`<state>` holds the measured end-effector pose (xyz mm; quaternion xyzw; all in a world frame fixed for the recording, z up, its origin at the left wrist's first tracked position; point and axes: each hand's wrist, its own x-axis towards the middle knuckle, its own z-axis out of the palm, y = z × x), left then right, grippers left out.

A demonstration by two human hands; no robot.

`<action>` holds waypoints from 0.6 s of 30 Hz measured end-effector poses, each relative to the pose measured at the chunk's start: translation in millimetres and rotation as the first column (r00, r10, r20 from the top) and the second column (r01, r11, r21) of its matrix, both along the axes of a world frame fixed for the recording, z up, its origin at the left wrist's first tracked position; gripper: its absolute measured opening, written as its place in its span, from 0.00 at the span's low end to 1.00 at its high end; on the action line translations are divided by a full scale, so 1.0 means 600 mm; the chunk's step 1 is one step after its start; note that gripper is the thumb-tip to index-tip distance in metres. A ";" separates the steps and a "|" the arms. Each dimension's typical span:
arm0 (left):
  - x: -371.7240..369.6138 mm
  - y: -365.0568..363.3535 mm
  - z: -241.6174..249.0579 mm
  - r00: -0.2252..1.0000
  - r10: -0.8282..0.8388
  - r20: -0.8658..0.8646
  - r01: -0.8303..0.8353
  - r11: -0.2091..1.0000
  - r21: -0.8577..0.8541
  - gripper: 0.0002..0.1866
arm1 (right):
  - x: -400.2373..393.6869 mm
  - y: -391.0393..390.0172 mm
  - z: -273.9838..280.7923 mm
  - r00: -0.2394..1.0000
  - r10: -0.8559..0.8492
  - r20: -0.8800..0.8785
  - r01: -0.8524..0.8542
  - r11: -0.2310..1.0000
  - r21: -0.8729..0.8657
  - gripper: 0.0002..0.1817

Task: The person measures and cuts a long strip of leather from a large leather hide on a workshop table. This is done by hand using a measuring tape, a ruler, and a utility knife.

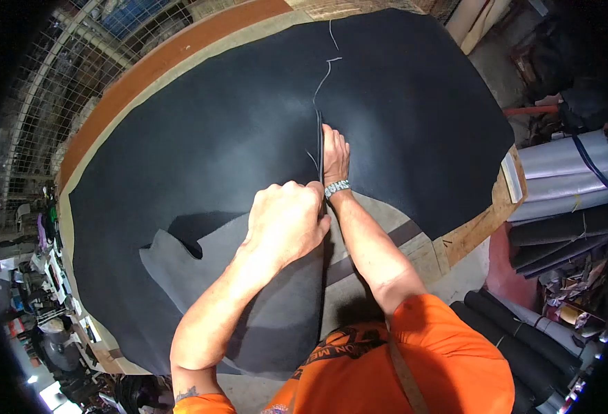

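A large black sheet that looks like leather (200, 131) covers the table, and its grey underside (269, 310) shows where a part is folded over near my body. Down the middle of the sheet runs a narrow slit (319, 138) with a pale line (322, 79) continuing beyond it. My left hand (287, 217) is closed in a fist at the near end of this slit; what it grips is hidden under the fingers. My right hand (336, 155), with a patterned band at the wrist, lies flat on the sheet just right of the slit, fingers extended.
Bare tabletop (380, 214) shows under the sheet's near right edge, and a reddish-brown board (180, 48) borders the far left. Silver rolls (566, 165) and dark rolls (518, 345) lie at the right. Wire mesh (62, 83) stands at the upper left.
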<state>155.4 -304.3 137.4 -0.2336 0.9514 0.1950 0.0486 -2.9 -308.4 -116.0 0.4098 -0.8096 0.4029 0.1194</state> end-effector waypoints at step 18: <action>0.002 -0.012 0.014 0.993 0.103 0.052 -0.104 0.994 0.021 0.20 | -0.016 0.079 0.105 0.910 0.286 0.299 -0.204 0.939 -0.277 0.12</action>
